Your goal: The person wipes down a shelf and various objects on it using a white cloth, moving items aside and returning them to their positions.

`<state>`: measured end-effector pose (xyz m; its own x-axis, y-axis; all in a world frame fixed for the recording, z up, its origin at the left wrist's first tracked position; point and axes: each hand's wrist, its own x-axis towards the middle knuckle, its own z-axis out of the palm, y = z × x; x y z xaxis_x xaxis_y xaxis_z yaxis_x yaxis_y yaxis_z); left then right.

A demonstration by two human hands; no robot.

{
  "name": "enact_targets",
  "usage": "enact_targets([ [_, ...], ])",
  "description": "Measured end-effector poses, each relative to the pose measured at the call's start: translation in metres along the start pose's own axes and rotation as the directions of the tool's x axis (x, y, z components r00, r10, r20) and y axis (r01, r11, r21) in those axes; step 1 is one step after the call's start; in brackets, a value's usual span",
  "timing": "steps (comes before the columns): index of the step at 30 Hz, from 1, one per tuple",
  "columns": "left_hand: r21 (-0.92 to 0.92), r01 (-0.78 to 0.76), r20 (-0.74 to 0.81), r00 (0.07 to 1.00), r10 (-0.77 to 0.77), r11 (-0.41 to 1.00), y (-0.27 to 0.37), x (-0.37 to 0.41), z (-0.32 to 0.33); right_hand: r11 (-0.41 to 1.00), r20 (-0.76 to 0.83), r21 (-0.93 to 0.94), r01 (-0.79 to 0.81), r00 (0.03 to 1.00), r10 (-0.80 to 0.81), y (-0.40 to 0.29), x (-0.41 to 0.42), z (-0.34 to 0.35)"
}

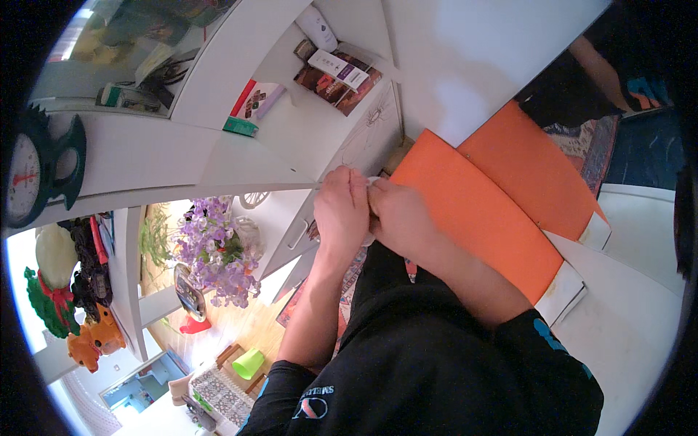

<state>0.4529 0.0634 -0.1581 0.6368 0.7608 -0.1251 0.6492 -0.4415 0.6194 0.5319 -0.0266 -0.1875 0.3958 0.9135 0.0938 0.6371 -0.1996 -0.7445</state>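
Observation:
My left hand (343,212) and my right hand (403,215) meet in front of my body with fingers curled in. Between them they hold a small white item (368,240). Only bits of its pale edge show at the top and bottom of the grip, so its kind cannot be told. Something brownish between the fingers is mostly covered. Just right of my right hand lies a flat orange panel (474,218). Beyond my left hand is a white shelf unit with a floral line drawing (362,131) on its side.
On the shelf lie a white and purple box (338,70), a dark picture box (322,87), a white bottle (317,28) and a green box (240,126). At left are a dial scale (27,169) and purple flowers (218,245). A mirror (578,82) reflects an arm.

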Motion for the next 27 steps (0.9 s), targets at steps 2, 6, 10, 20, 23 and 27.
enact_targets([
  [2, -0.126, -0.002, 0.009, 1.0, 0.003, 0.992, -0.019, 0.003, 0.002, 0.999, -0.015, -0.001, 0.033, 0.999, -0.033, -0.003, -0.005, -0.002],
  [6, -0.776, 0.247, 0.117, 0.961, -0.252, 0.581, -0.027, 0.001, -0.014, 0.98, -0.143, 0.159, 0.122, 0.985, -0.1, 0.001, -0.006, -0.001],
  [10, -0.831, 0.276, 0.14, 0.944, -0.298, 0.484, -0.023, -0.016, 0.001, 0.883, -0.161, 0.468, 0.042, 0.986, 0.038, -0.012, 0.006, -0.009],
  [20, -0.368, -0.039, -0.199, 0.979, -0.038, 0.929, -0.049, -0.004, -0.001, 0.899, -0.244, 0.37, 0.233, 0.959, -0.148, -0.017, 0.042, 0.008],
  [23, -0.317, 0.05, -0.279, 0.95, -0.144, 0.947, -0.066, -0.004, 0.005, 0.898, -0.259, 0.399, 0.183, 0.962, -0.081, -0.009, 0.083, -0.003],
  [27, -0.483, 0.154, -0.093, 0.97, -0.226, 0.862, -0.083, -0.03, 0.017, 0.968, -0.407, 0.147, 0.202, 0.905, -0.127, 0.027, 0.181, 0.003],
])
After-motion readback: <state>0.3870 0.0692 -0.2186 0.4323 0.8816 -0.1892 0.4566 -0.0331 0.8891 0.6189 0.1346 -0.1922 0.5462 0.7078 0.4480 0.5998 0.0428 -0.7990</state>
